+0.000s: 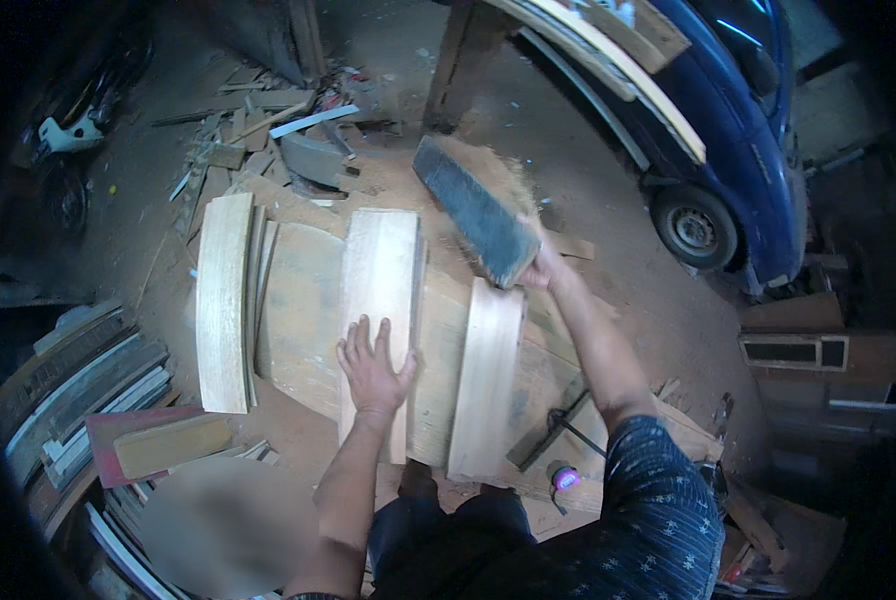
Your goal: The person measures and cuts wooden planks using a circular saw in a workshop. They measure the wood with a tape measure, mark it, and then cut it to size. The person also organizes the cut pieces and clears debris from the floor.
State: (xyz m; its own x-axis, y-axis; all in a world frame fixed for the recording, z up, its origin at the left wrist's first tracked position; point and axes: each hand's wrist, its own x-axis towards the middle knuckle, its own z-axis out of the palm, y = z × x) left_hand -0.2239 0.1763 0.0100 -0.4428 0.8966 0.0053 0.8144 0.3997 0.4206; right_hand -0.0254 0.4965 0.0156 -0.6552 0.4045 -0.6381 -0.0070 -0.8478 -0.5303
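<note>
My left hand (373,372) lies with fingers spread on the pale wooden board stack (381,265) in the middle of the work surface (303,350). My right hand (540,262) grips the near end of a dark grey, dust-covered board (471,205), held tilted above the sawdust-strewn far part of the surface. Just below it stands another pale board piece (483,385). More curved pale boards (223,305) sit at the left. A pink tape measure (566,478) and a dark metal clamp or square (553,420), too unclear to tell which, lie at the lower right.
Wood offcuts (248,140) litter the far floor. A blue car (743,190) stands at the right, with long strips (658,100) above it. A motorbike (68,150) is at upper left. Board stacks (78,390) line the left. A framed panel (793,352) is at right.
</note>
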